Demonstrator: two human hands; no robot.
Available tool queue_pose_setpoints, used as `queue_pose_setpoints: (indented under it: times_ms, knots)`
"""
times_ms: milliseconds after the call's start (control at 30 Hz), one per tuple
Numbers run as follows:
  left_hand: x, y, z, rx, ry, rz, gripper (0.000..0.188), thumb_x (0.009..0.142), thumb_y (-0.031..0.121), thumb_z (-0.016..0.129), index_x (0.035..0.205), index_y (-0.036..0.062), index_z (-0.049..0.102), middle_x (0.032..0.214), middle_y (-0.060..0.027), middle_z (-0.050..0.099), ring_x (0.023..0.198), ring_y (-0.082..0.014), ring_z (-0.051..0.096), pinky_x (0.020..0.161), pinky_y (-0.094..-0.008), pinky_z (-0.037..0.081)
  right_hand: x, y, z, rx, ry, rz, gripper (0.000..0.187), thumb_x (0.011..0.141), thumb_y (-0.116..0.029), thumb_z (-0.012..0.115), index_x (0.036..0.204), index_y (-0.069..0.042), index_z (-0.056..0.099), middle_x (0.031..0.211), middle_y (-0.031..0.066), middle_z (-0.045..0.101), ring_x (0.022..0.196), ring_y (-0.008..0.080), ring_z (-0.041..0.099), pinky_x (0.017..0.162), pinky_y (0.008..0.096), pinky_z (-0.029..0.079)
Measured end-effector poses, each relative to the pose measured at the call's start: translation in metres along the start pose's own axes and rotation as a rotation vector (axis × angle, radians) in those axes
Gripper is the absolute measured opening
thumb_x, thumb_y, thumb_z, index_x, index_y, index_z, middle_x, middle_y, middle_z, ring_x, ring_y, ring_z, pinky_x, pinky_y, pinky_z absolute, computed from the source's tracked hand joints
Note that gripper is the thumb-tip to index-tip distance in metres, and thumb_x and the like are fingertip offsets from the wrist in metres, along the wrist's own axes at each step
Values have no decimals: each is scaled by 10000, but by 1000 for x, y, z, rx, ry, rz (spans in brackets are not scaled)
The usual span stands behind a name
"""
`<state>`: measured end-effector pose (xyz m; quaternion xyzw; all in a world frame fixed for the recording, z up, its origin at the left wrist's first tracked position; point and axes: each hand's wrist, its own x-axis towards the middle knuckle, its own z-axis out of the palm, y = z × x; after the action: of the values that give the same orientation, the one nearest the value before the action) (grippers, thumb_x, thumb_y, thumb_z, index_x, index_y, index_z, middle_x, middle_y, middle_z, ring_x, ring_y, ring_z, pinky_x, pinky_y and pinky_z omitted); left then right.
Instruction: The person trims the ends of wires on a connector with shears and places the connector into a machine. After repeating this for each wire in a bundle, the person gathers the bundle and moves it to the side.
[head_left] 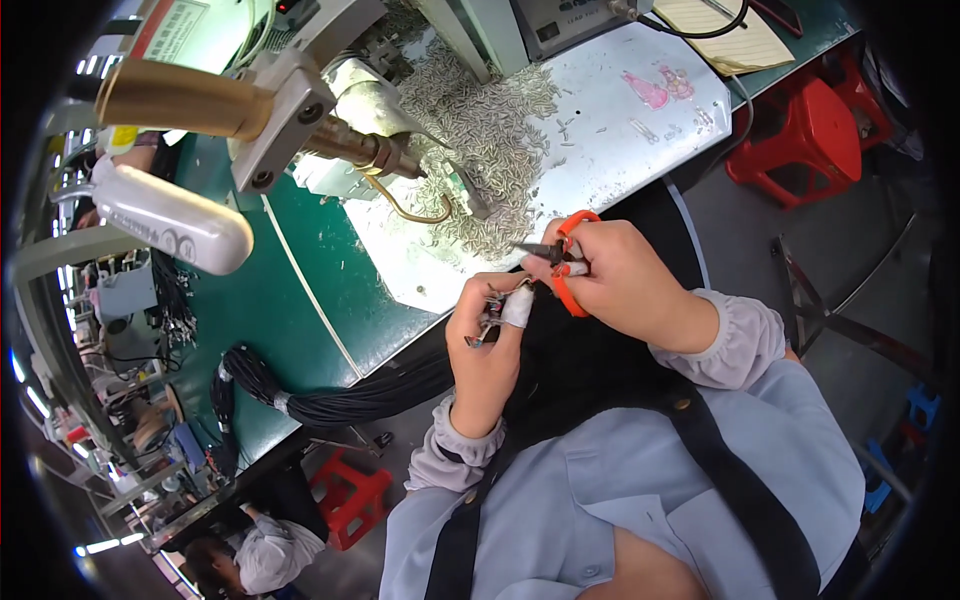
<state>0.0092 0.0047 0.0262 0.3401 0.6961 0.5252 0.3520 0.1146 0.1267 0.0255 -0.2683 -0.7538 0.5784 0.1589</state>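
My right hand point(625, 280) is closed round a small pair of scissors point(569, 299) with orange handles, their dark blades pointing left toward my other hand. Just below and left of the blades, my left hand point(485, 345) pinches a cable end with thin stripped wires point(491, 305). White tape point(517, 306) wraps a finger of that hand. A thick bundle of black cables point(370, 398) runs from the left up to my left wrist. Whether the blades touch a wire is too small to tell.
Beyond my hands stands a bench machine with a brass-coloured cylinder point(185, 98) and a hooked rod point(410, 212). Many small metal pieces point(500, 150) are heaped on its white plate point(620, 130). A white lamp point(172, 218) hangs left. Red stools point(805, 140) stand right; another person point(275, 555) sits lower left.
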Motion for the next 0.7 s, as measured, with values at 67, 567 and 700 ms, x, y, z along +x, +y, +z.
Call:
queue_pose_setpoints:
  times_ms: [67,567,700]
  knots:
    - [5,-3,0,-155,55,-84,110,799,-2,524,907,5,506,779,-33,518,675,-82,476,637,-195,389,4,12,5,46,57,-51,97,724,-46,609,760,23,550,659,86,593,577,152,585,494,241,433]
    - [23,-21,2,-646,32,-207,124,762,-3,574,850,15,489,681,-13,470,477,-51,356,406,-178,251,29,46,-5,-449,-29,-695,157,702,-221,599,833,-135,596,571,-13,461,481,151,488,413,254,354]
    - [22,-21,-3,-625,47,-315,135,747,-26,573,857,7,503,697,-15,490,485,-44,375,412,-169,261,41,52,-1,-540,166,-915,188,650,-184,591,837,-191,600,564,-42,400,489,114,460,426,249,341]
